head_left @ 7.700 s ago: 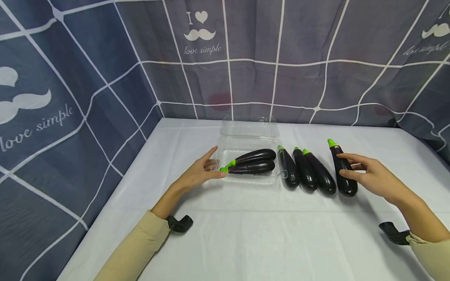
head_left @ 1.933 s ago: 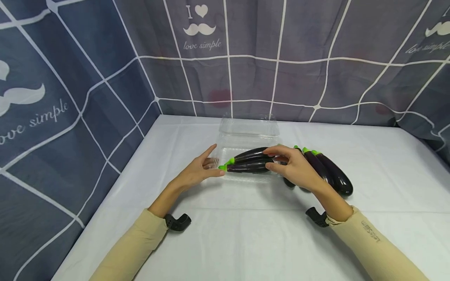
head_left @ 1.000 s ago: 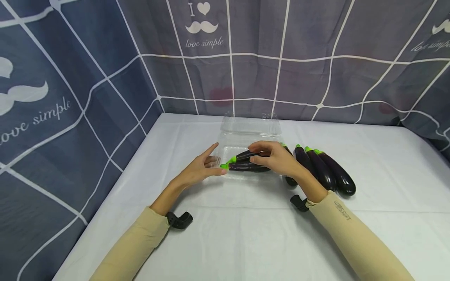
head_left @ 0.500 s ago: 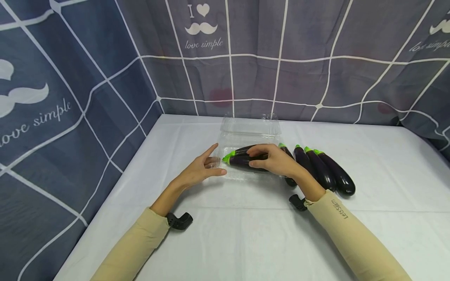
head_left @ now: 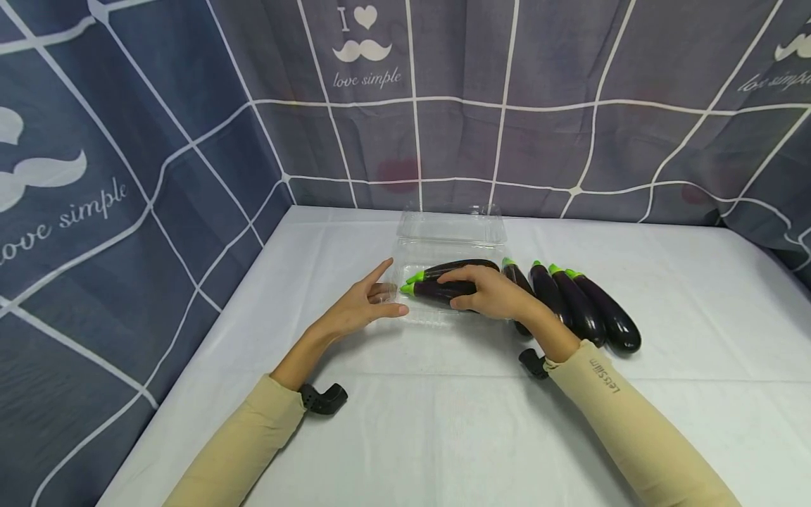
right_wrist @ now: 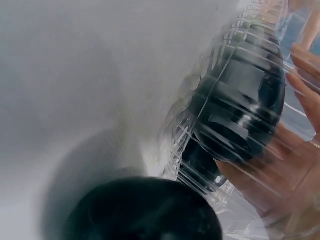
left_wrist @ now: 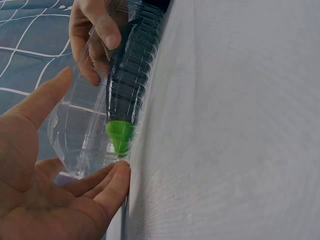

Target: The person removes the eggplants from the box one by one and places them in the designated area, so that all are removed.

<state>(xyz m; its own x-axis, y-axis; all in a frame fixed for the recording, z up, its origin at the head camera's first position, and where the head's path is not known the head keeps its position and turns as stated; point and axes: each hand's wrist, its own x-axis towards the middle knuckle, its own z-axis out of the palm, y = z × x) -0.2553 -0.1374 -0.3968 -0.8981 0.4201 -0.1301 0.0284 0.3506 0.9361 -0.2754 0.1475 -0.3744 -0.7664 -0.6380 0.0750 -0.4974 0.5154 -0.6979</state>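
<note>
A clear plastic clamshell box (head_left: 431, 316) stands on the white cloth with its lid (head_left: 451, 229) folded back. Two glossy dark eggplants with green stems lie side by side inside it, a rear eggplant (head_left: 446, 267) and a front eggplant (head_left: 431, 289). My right hand (head_left: 493, 292) reaches over the box and grips the front eggplant, covering its thick end. My left hand (head_left: 357, 308) is at the box's left wall, thumb and fingers spread, fingertips against the plastic. In the left wrist view, one green stem (left_wrist: 120, 134) shows through the ribbed wall, close to the left fingertips (left_wrist: 120, 172).
Several more eggplants (head_left: 579, 303) lie in a row right of the box, stems pointing away; the nearest eggplant (head_left: 516, 274) is beside the box and partly behind my right hand. A checked grey curtain (head_left: 456, 141) hangs behind the table, another along the left.
The far-right eggplant now lies against the row. My right hand left it and moved left into the box. Both boxed eggplants have shifted slightly back. My left hand has stayed put.
</note>
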